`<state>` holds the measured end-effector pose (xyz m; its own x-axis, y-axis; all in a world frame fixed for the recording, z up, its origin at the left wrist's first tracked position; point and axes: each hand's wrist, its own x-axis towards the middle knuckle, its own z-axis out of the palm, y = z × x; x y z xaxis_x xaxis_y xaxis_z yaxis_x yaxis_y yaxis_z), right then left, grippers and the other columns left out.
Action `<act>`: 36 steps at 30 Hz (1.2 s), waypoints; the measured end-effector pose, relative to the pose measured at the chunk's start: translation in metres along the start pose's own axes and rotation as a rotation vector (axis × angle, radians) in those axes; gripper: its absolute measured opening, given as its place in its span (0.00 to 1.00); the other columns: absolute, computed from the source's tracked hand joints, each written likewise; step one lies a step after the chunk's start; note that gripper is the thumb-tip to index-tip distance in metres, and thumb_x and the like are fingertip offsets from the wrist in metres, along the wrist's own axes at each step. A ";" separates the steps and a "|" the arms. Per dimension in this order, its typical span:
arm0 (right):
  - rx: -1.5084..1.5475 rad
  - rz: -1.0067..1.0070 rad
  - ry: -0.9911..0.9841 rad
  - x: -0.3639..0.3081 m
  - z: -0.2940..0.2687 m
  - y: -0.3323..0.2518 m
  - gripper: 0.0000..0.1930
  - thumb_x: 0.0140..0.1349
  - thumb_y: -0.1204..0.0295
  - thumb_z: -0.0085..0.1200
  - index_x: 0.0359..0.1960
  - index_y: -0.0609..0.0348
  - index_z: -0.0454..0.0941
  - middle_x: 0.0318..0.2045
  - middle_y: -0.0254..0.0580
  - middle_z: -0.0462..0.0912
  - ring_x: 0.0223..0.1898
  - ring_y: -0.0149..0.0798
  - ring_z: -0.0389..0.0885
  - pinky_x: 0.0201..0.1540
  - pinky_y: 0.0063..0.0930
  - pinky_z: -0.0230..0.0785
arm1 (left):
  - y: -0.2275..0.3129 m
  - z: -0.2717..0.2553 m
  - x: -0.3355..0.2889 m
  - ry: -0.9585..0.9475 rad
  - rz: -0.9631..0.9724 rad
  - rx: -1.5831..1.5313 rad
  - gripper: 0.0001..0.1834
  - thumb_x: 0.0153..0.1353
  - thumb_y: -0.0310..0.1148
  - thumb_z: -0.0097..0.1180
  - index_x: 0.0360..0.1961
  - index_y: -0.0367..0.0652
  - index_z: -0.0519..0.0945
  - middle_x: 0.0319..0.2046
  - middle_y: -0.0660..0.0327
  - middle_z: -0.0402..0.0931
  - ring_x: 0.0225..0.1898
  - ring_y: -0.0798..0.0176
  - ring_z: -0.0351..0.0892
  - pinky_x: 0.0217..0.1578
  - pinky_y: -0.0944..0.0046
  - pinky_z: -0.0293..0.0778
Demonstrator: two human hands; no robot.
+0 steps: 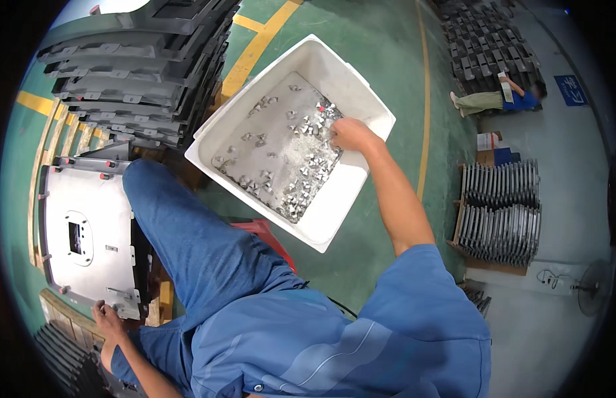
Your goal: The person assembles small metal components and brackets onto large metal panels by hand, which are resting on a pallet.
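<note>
Picking metal parts (pixel 296 198), likely: right hand (pixel 351 134) at white bin's (pixel 331 219) 3 o'clock, can't tell grip (left hand (pixel 108 322) likewise). Lifting probably needs firm pinch.

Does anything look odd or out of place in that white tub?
One thing: a tiny red piece lies among the small silvery metal parts in the white rectangular tub, near the right hand. It looks odd because its colour differs from its neighbours; what it is, I cannot tell.

The right arm (pixel 397 189) is stretched forward, the right hand (pixel 351 134) angled leftward with its fingers curled. Out to the left, the left hand (pixel 108 320) has its fingers bent.
</note>
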<state>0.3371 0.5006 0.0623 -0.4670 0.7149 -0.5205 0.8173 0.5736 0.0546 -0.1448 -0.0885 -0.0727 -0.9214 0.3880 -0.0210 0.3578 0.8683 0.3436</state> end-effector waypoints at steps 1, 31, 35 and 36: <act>-0.034 0.007 0.010 0.002 0.003 0.002 0.09 0.45 0.71 0.54 0.28 0.60 0.80 0.30 0.53 0.80 0.35 0.52 0.79 0.39 0.41 0.70 | 0.001 -0.001 0.000 -0.010 0.022 -0.015 0.10 0.54 0.28 0.47 0.37 0.39 0.75 0.36 0.52 0.72 0.37 0.52 0.74 0.38 0.59 0.69; 1.080 -0.333 0.069 -0.085 -0.142 -0.152 0.03 0.55 0.77 0.51 0.29 0.65 0.72 0.25 0.41 0.77 0.21 0.28 0.74 0.21 0.19 0.68 | 0.067 -0.035 -0.007 0.248 -0.044 -0.254 0.06 0.50 0.23 0.49 0.31 0.39 0.75 0.32 0.55 0.74 0.33 0.55 0.76 0.36 0.61 0.72; 1.165 -0.606 -0.355 -0.083 -0.128 -0.262 0.06 0.51 0.83 0.55 0.30 0.66 0.72 0.26 0.43 0.76 0.20 0.31 0.75 0.21 0.21 0.70 | 0.057 -0.041 0.014 0.269 -0.159 -0.369 0.07 0.50 0.25 0.49 0.31 0.40 0.78 0.33 0.55 0.75 0.34 0.56 0.77 0.37 0.61 0.72; 1.159 -0.596 -0.494 -0.086 -0.122 -0.303 0.05 0.53 0.81 0.56 0.30 0.66 0.72 0.25 0.44 0.76 0.20 0.31 0.76 0.20 0.22 0.69 | 0.054 -0.045 0.019 0.269 -0.205 -0.400 0.08 0.50 0.26 0.50 0.31 0.40 0.78 0.33 0.55 0.76 0.35 0.56 0.77 0.38 0.61 0.72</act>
<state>0.0883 0.3138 0.1945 -0.8720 0.1296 -0.4721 0.4639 -0.0894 -0.8814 -0.1502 -0.0484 -0.0120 -0.9916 0.0840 0.0985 0.1289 0.7118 0.6905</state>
